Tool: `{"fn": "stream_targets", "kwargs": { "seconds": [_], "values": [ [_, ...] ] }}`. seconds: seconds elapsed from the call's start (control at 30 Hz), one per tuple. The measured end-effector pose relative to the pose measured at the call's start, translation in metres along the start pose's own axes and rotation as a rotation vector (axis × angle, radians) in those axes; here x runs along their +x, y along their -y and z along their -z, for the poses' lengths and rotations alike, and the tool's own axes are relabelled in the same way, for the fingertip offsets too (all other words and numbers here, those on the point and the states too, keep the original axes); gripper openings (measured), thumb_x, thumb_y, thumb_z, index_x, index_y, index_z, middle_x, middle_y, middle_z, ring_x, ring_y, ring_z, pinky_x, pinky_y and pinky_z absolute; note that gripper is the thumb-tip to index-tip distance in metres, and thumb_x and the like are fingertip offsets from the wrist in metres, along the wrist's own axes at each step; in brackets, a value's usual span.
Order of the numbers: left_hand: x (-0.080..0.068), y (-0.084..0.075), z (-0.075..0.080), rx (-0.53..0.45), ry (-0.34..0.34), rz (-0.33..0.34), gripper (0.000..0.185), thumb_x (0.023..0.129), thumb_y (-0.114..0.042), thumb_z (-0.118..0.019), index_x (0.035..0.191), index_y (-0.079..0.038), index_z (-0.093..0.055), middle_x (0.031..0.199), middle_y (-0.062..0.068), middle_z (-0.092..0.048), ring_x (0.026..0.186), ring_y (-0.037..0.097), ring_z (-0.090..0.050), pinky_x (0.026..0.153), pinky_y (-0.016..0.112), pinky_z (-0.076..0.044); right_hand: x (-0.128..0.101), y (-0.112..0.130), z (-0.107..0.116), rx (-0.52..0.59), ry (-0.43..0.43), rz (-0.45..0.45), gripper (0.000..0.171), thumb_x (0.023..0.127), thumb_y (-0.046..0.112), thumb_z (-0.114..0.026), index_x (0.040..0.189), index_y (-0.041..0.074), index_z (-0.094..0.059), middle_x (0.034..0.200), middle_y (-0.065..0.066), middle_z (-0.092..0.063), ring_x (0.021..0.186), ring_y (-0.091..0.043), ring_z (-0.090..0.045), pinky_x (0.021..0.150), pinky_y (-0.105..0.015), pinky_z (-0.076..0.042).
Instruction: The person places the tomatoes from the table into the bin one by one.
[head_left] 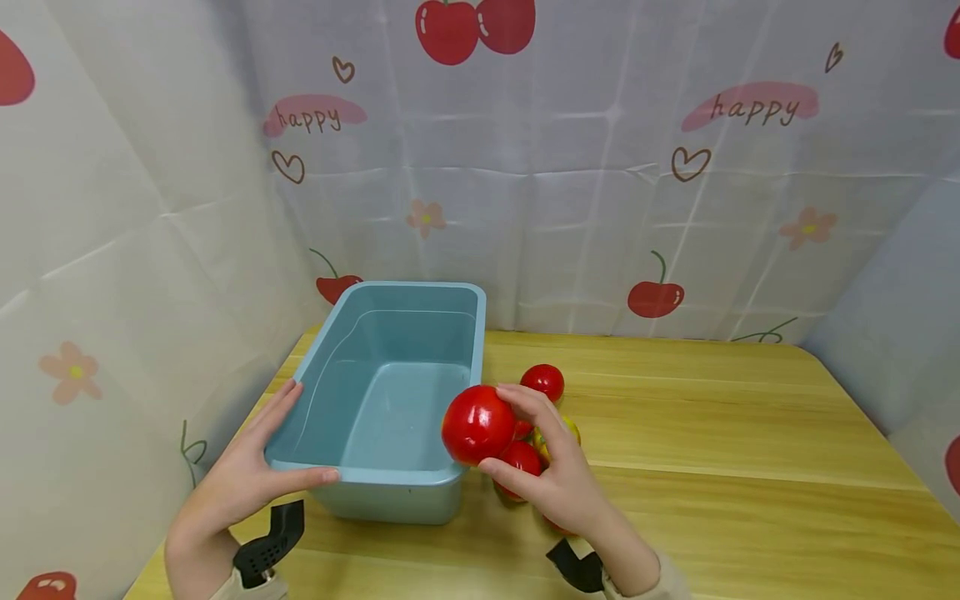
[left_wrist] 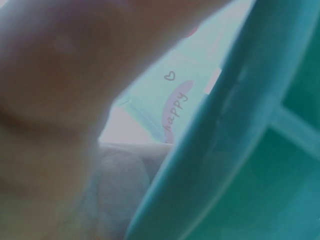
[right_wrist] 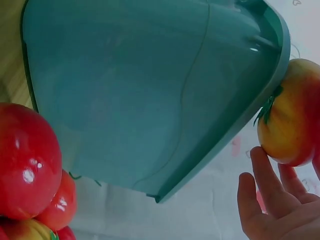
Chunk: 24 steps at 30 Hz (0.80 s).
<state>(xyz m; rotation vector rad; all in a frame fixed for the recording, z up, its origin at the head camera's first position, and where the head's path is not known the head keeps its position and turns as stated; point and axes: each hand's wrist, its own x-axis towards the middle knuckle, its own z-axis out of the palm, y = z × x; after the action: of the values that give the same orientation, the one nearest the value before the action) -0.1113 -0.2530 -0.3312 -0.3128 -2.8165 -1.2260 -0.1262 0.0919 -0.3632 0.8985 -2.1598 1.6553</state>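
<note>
Right hand point(head_left: 558, 475) has a tomato point(head_left: 477, 424) in its grip over the tub's point(head_left: 390, 487) near edge; left hand point(head_left: 247, 471) clasps the tub's corner. Tub empty; other tomatoes point(head_left: 543, 382) wait behind the grip.

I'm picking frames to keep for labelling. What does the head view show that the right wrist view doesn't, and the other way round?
Only the head view shows the left hand gripping the near left corner of the blue tub, the wooden table and the cherry-print backdrop.

Only the right wrist view shows the held tomato's green stalk and yellow-orange side, seen close against the tub's rim.

Both show the tub, the right hand holding the tomato, and the pile of other tomatoes beside the tub.
</note>
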Motion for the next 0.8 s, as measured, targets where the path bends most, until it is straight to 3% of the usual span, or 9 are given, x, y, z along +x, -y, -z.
{"fn": "stream_targets", "kwargs": {
  "seconds": [0.3,0.57,0.8],
  "values": [
    [0.0,-0.002,0.0,-0.002,0.006,0.008,0.106,0.071,-0.031,-0.082,0.152,-0.022,-0.013,0.157,0.0,-0.006,0.137,0.039,-0.013,0.095,0.061,-0.027,-0.003,0.004,-0.011,0.028,0.05,-0.001,0.07,0.083,0.009,-0.071,0.143,0.018,-0.037,0.142,0.0,-0.038,0.124,-0.021,-0.042,0.087,-0.038,-0.05],
    [0.0,-0.002,0.0,0.004,0.005,0.013,0.107,0.071,-0.033,-0.082,0.152,-0.023,-0.013,0.157,-0.002,-0.006,0.137,0.039,-0.014,0.095,0.062,-0.027,-0.005,0.005,-0.021,-0.067,0.066,0.043,0.072,0.086,0.016,-0.069,0.146,0.017,-0.031,0.145,-0.002,-0.035,0.128,-0.02,-0.038,0.092,-0.041,-0.047],
    [0.0,-0.001,0.0,-0.002,0.004,0.008,0.106,0.072,-0.03,-0.082,0.152,-0.022,-0.014,0.157,0.001,-0.007,0.135,0.039,-0.016,0.094,0.062,-0.03,-0.006,0.003,-0.024,-0.145,0.083,0.069,0.075,0.086,0.024,-0.069,0.148,0.017,-0.027,0.143,-0.001,-0.037,0.122,-0.019,-0.044,0.094,-0.041,-0.045]
  ]
}}
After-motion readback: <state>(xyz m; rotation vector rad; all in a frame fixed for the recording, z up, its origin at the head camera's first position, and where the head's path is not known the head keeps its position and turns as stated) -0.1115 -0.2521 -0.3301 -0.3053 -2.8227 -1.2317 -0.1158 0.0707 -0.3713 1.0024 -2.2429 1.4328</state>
